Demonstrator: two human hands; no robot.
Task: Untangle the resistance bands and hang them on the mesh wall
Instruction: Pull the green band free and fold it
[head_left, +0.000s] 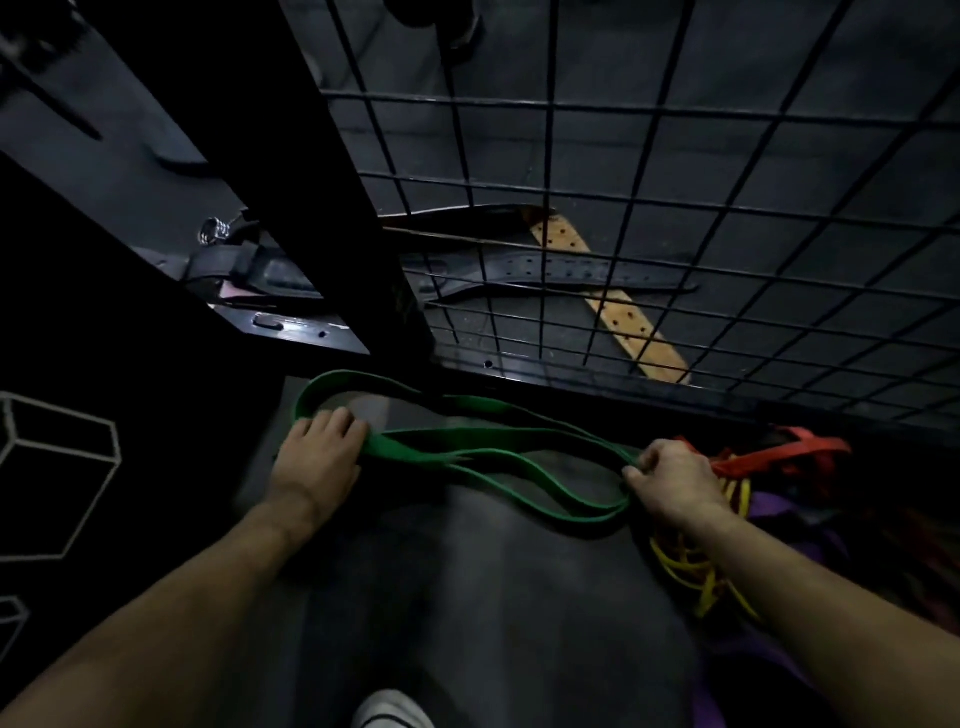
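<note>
Two hands (317, 457) (670, 480) hold a looped, flat green band (498, 447).

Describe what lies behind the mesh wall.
Behind the mesh wall, on the dark floor, lie a black belt and a tan strap with holes. The post hides things further left.
</note>
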